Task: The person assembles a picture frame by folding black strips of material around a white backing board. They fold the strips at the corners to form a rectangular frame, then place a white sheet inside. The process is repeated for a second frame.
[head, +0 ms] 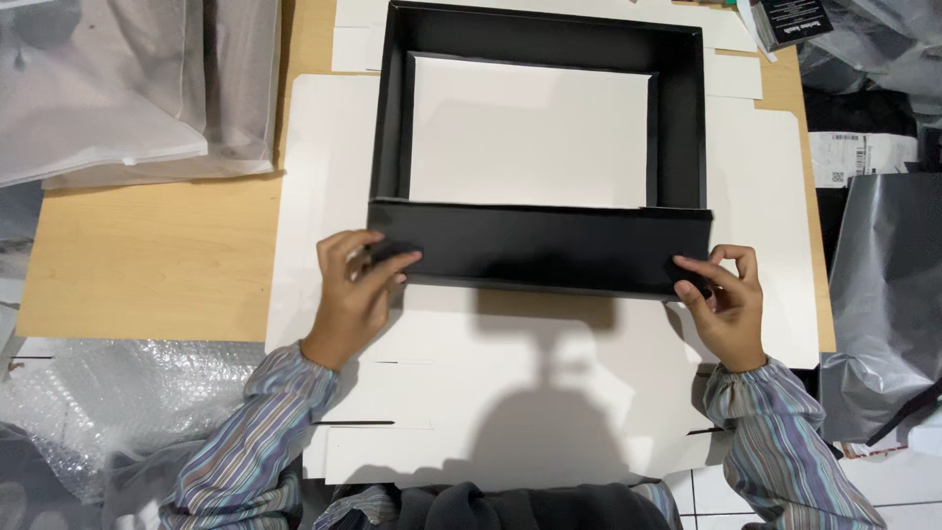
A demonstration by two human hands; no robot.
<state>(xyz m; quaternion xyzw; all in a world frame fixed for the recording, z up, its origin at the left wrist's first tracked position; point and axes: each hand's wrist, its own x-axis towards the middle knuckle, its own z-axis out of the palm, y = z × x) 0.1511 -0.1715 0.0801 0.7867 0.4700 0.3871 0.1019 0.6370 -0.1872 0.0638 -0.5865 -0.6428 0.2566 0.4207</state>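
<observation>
The striped sleeves (265, 432) lead to the left hand (355, 285) and right hand (724, 299), each pinched on one end of the black box wall (540, 248), keeping it upright over the white cardboard sheet (510, 353).

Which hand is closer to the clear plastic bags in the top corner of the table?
Left. The left hand grips the black box's near wall at the end below the plastic bags; the right hand holds the opposite end.

Both arms wear long, loose sleeves striped lengthwise in thin grey, blue, mauve and brown lines. Each sleeve gathers into a snug cuff at the wrist, leaving the left hand (351, 292) and right hand (728, 302) bare, without rings or a watch.
</observation>
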